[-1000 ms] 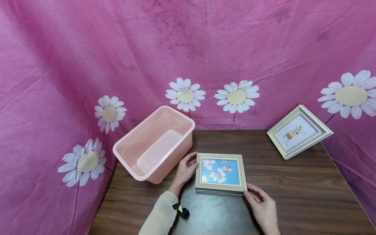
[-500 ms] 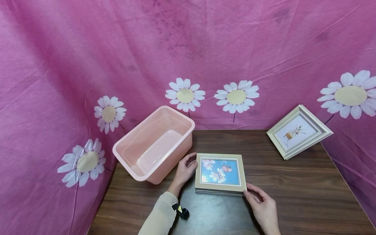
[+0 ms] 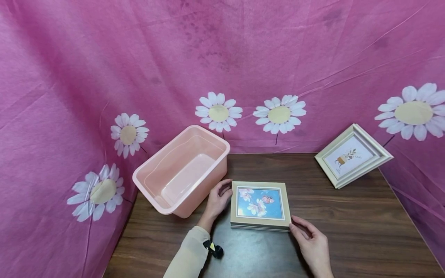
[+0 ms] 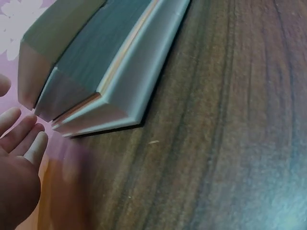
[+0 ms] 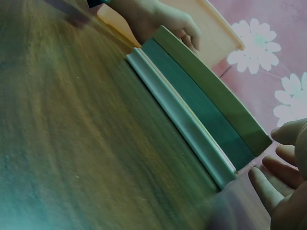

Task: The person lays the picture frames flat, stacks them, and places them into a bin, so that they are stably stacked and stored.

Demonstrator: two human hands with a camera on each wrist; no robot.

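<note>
A stack of picture frames (image 3: 259,223) lies flat on the table, edges roughly lined up. The top one has a beige border and a blue picture of pink-white blossoms. Below it, the left wrist view shows a dark grey-green frame (image 4: 100,52) and a pale one (image 4: 144,72) at the bottom. My left hand (image 3: 217,200) is beside the stack's left side, fingers loosely bent near its far corner. By the near right corner is my right hand (image 3: 311,245), thumb and fingers spread around that corner. Both wrist views show relaxed fingers (image 4: 34,148) with small gaps from the frames.
A pink plastic tub (image 3: 222,170) stands left of the stack, close to my left hand. At the back right, a cream picture frame (image 3: 330,173) with a plant picture leans tilted against the flowered pink cloth (image 3: 243,58). The wooden table (image 3: 365,224) extends right.
My right hand has shifted very slightly away from the stack's near right corner. The stack, the tub and my left hand stay practically where they were.
</note>
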